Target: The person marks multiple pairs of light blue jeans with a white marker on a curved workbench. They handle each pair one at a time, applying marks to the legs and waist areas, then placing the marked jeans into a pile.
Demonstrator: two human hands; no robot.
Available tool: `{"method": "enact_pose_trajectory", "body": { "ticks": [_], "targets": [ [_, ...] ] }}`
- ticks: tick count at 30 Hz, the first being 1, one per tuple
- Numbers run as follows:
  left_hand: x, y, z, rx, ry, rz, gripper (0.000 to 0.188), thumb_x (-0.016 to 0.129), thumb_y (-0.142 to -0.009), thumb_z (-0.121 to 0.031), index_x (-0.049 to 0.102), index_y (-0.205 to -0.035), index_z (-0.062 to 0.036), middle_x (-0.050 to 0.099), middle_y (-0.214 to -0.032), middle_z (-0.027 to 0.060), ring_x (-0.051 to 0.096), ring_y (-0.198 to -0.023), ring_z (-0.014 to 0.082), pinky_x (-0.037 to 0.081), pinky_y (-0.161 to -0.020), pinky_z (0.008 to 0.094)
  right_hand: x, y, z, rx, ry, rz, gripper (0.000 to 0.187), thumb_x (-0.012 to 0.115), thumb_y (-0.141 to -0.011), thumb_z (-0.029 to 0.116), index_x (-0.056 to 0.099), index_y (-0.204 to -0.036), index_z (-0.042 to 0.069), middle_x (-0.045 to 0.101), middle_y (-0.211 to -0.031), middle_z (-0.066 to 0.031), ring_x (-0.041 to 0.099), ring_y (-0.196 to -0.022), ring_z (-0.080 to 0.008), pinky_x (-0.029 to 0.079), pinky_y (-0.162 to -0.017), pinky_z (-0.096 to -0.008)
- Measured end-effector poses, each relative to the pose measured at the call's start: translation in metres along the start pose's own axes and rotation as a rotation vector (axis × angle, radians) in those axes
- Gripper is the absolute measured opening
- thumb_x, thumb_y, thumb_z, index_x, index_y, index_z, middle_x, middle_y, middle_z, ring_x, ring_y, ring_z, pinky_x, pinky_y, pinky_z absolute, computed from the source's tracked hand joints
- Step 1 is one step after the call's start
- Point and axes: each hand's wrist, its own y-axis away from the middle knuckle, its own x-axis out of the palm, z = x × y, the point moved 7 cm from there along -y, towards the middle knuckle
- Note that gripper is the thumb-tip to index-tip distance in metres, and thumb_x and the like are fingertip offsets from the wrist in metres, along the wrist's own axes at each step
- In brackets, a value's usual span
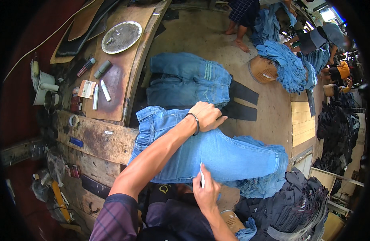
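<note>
A pair of light blue jeans (225, 154) with an elastic waist lies stretched across the wooden board before me. My left hand (208, 115), with a dark bracelet at its wrist, presses on the upper edge of the jeans, its fingers curled at the cloth and its thumb out to the side. Lower down, my right hand (207, 188) grips a slim white stick-like tool (202, 176), its tip at the denim; its exact kind cannot be made out. Beyond my left hand, darker blue jeans (189, 78) lie over flat black pieces (243, 100).
On the left bench are a round dusty tray (121, 37), two white sticks (105, 90), a grey cylinder (102, 69) and a tape roll (73, 120). Dark garments (289, 205) are heaped at lower right. Blue garments (283, 66) overflow a tub; several people work beyond.
</note>
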Motion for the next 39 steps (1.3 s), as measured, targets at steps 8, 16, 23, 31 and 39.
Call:
{"method": "enact_pose_trajectory", "body": {
  "ticks": [8, 16, 23, 31, 39],
  "targets": [
    [-0.001, 0.0, 0.0, -0.001, 0.02, -0.015, 0.056, 0.053, -0.106, -0.045, 0.079, -0.077, -0.0046, 0.075, -0.079, 0.0217, 0.074, -0.081, 0.0415, 0.059, -0.076, 0.0522, 0.003, -0.01, -0.008, -0.012, -0.026, -0.052, 0.033, 0.069, -0.091, -0.005, 0.069, -0.124, -0.009, 0.078, -0.098, -0.0233, 0.078, -0.077, -0.0357, 0.063, -0.068, -0.0408],
    [0.001, -0.001, 0.002, 0.023, 0.035, -0.039, 0.053, 0.054, -0.105, -0.043, 0.079, -0.078, -0.0047, 0.075, -0.078, 0.0216, 0.074, -0.078, 0.0415, 0.059, -0.076, 0.0517, -0.003, -0.003, -0.007, 0.065, -0.041, -0.047, 0.031, 0.07, -0.091, -0.003, 0.071, -0.121, -0.007, 0.078, -0.097, -0.024, 0.079, -0.078, -0.0363, 0.062, -0.067, -0.0416],
    [0.002, -0.001, 0.002, 0.017, 0.071, -0.016, 0.053, 0.053, -0.105, -0.041, 0.079, -0.078, -0.0046, 0.075, -0.078, 0.0218, 0.074, -0.077, 0.0418, 0.059, -0.075, 0.052, 0.001, -0.008, -0.009, 0.067, -0.038, 0.024, 0.033, 0.07, -0.09, -0.006, 0.07, -0.123, -0.008, 0.078, -0.098, -0.0243, 0.078, -0.077, -0.0357, 0.063, -0.068, -0.041],
    [0.001, -0.001, 0.003, 0.021, 0.049, -0.052, 0.05, 0.054, -0.104, -0.04, 0.079, -0.078, -0.005, 0.074, -0.077, 0.0226, 0.074, -0.077, 0.0424, 0.059, -0.075, 0.0525, -0.005, -0.008, -0.007, 0.05, -0.094, -0.08, 0.031, 0.069, -0.091, -0.005, 0.072, -0.121, -0.008, 0.078, -0.103, -0.0247, 0.079, -0.083, -0.0368, 0.063, -0.071, -0.0404],
    [0.003, 0.001, 0.004, 0.023, 0.047, -0.06, 0.05, 0.053, -0.104, -0.04, 0.079, -0.079, -0.0054, 0.074, -0.078, 0.0225, 0.074, -0.078, 0.0427, 0.06, -0.076, 0.0525, 0.001, -0.006, -0.016, 0.083, -0.061, -0.017, 0.03, 0.069, -0.091, -0.005, 0.071, -0.121, -0.008, 0.078, -0.103, -0.0256, 0.08, -0.084, -0.0331, 0.063, -0.072, -0.04]
  ]
}}
